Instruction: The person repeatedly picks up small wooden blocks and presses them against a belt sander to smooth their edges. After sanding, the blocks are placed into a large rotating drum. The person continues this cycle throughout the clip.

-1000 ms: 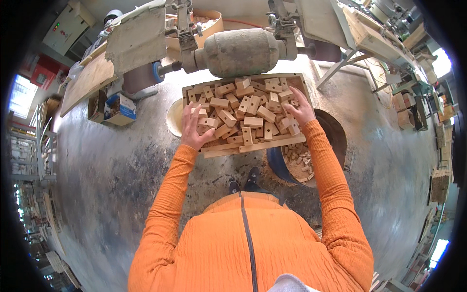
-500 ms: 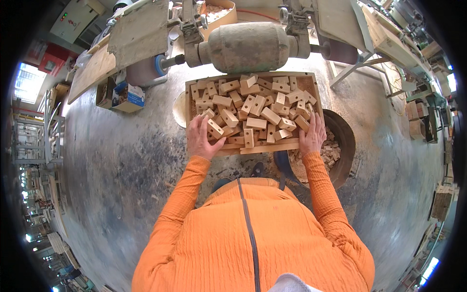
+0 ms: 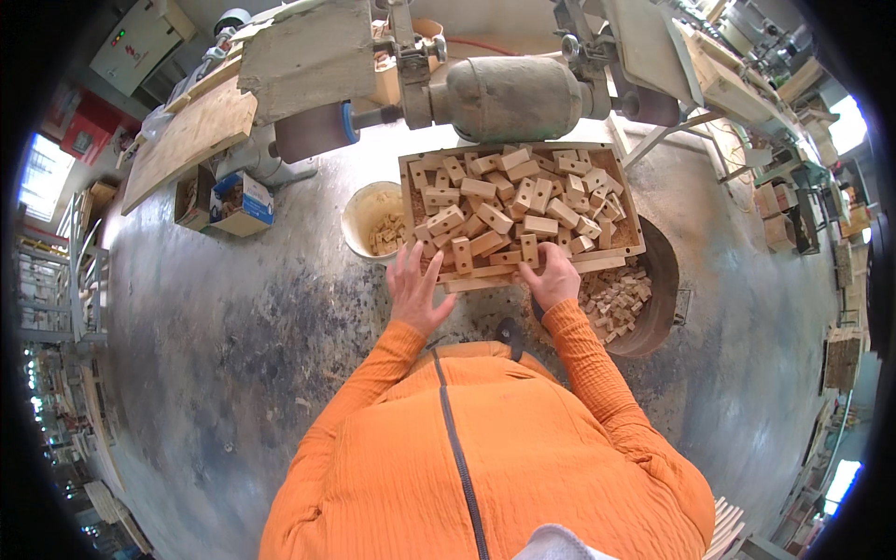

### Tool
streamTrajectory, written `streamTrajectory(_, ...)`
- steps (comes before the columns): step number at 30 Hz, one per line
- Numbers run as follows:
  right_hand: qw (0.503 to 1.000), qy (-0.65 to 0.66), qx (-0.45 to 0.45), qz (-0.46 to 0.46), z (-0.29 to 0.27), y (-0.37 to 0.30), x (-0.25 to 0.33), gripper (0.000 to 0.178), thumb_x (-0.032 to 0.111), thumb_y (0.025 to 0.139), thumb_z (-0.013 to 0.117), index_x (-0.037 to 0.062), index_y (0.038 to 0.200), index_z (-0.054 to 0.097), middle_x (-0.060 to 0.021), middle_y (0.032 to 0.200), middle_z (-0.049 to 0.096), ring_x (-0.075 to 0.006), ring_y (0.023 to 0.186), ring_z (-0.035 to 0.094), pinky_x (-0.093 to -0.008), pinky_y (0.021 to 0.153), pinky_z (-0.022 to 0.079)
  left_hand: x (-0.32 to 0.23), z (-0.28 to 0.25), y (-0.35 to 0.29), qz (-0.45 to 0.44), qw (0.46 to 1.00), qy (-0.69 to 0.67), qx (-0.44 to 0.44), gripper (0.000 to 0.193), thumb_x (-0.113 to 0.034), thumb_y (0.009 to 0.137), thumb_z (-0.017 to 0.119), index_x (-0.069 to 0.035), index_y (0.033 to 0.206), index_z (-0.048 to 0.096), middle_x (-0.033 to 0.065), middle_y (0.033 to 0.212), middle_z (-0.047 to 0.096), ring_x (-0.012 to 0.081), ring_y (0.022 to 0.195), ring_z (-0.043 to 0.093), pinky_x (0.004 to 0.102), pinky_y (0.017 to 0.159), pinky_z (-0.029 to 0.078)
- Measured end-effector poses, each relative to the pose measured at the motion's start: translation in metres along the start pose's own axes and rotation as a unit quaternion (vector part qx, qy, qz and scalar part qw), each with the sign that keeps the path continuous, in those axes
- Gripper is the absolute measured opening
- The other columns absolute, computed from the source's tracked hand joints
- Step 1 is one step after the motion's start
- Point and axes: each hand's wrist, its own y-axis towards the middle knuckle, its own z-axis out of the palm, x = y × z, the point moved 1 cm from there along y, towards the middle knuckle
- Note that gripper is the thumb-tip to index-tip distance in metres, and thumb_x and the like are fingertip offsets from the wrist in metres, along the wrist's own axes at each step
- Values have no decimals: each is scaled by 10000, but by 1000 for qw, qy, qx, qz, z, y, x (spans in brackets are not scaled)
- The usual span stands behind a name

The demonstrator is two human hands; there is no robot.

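A shallow wooden tray [image 3: 637, 201] heaped with small drilled wooden blocks [image 3: 541, 226] lies in front of me. My left hand [image 3: 417, 291] is at the tray's near left corner, fingers spread and holding nothing, fingertips by the rim. At the middle of the near rim, my right hand [image 3: 554, 279] is closed, thumb and fingers at a wooden block [image 3: 529, 249] standing on end. The curled fingers partly hide their contact with it.
A dusty machine motor [image 3: 511, 98] with sanding drums [image 3: 313, 133] stands just beyond the tray. A pale bucket [image 3: 359, 245] is on the left, a large round tub [image 3: 665, 280] of wood pieces on the right. Cardboard boxes [image 3: 245, 207] sit further left.
My right hand has left the tray's right corner for the middle of its near rim. My left hand has loosened from the left corner. The view has shifted left, showing more of the bucket.
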Motion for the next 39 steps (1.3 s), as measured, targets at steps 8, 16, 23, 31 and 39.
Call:
streamTrajectory(8,784,569,1,248,22,-19,32,173,161,810,551,22,914,545,-59,767,604,-146,641,590,-262,585,489,112,-55,-109,-70,997,-42,14,599,-244,716,647,-131,1267,440,131,1334,338,351,1263,265,472,1024,252)
streamTrajectory(16,747,579,273,181,98,-44,175,197,57,796,535,37,985,484,-100,875,601,-195,751,614,-291,624,507,145,-90,-115,-261,867,-423,40,293,-195,826,613,-23,1063,597,90,968,625,160,877,598,282,777,480)
streamTrajectory(23,501,722,403,255,154,-25,245,205,82,830,520,35,1028,492,-113,897,604,-161,756,572,-270,645,465,165,-136,-55,-220,800,-558,27,400,-175,846,613,-30,1200,494,36,1039,586,119,931,554,271,799,468)
streamTrajectory(31,650,585,465,139,209,20,310,240,110,842,583,3,1042,503,-52,868,581,-113,700,555,-244,653,463,234,-144,-23,-282,732,-619,-27,364,-194,830,641,-14,1129,533,39,946,598,112,859,557,258,759,473)
streamTrajectory(39,699,551,434,138,238,53,322,225,183,845,584,-5,964,548,-40,826,589,-89,685,555,-220,633,469,272,-143,25,-303,689,-658,2,307,-161,846,609,-9,1106,545,37,940,600,99,833,564,256,727,486)
